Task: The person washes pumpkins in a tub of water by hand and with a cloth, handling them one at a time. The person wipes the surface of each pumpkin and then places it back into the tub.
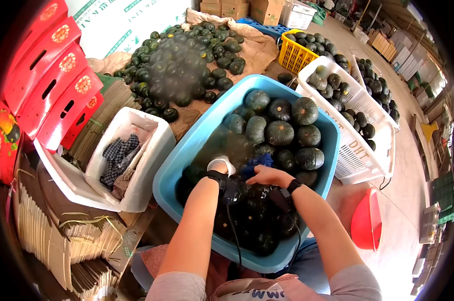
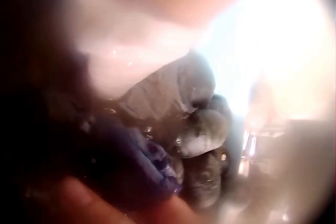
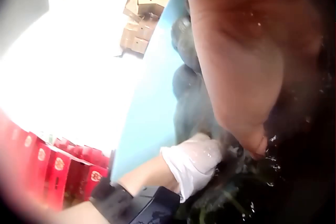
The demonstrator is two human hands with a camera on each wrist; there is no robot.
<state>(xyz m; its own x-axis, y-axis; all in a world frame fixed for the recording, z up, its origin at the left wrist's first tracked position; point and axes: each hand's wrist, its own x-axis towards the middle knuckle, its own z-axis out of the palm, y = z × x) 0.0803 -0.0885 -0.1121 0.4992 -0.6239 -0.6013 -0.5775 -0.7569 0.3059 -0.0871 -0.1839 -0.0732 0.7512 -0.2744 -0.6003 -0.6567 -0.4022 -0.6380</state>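
Dark green squashes [image 1: 279, 133] fill much of a blue tub [image 1: 165, 175], which holds dark water. My left hand [image 1: 222, 164] wears a white glove and dips into the water, its fingers hidden; the right wrist view shows the glove [image 3: 194, 163] wet and partly under. Close to its right, my bare right hand [image 1: 271, 176] grips a blue cloth [image 1: 261, 160] at the surface. In the left wrist view the cloth [image 2: 152, 166] lies against blurred fingertips [image 2: 79, 195]. Whether the left hand holds a squash cannot be seen.
A heap of squashes [image 1: 176, 70] lies on brown sheeting behind the tub. White crates [image 1: 355, 150] and a yellow crate [image 1: 292, 56] stand right, near a red basin [image 1: 366, 220]. Left are a foam box [image 1: 159, 145] with cloths, red cartons [image 1: 51, 75] and stacked cardboard [image 1: 33, 226].
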